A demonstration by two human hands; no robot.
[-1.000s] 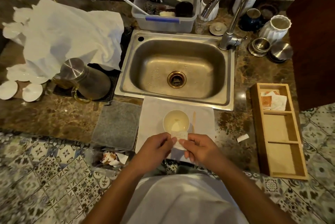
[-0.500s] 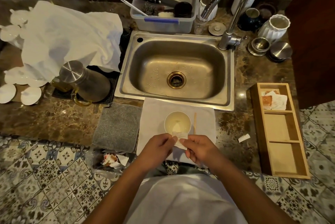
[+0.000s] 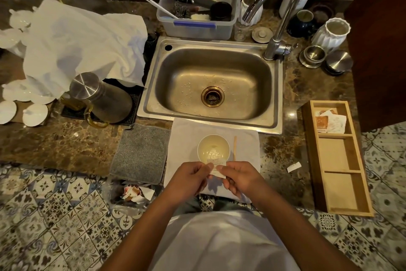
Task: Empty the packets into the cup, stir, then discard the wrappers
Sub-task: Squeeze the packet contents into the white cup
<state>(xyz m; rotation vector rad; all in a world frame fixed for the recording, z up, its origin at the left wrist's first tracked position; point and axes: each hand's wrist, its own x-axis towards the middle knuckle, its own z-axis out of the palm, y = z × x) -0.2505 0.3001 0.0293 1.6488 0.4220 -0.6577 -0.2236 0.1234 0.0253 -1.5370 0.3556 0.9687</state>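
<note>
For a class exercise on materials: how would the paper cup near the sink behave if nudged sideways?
The cup looks thin-walled and nearly empty, so probably light and easy to slide or tip. It stands on a cloth, which may snag its base.

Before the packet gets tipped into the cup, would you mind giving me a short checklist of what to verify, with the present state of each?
1. Packet held by both hands: ok, the left hand and right hand pinch it from either side.
2. Packet torn open: cannot tell, the fingers hide its top edge.
3. Cup upright and uncovered: ok, it stands on the white cloth.
4. Packet over the cup mouth: not ok, it sits at the near rim, mostly outside it.
5. Stirrer within reach: ok, the wooden stick lies just right of the cup.
6. Place for wrappers: ok, a bin with crumpled wrappers sits below the counter edge.
</note>
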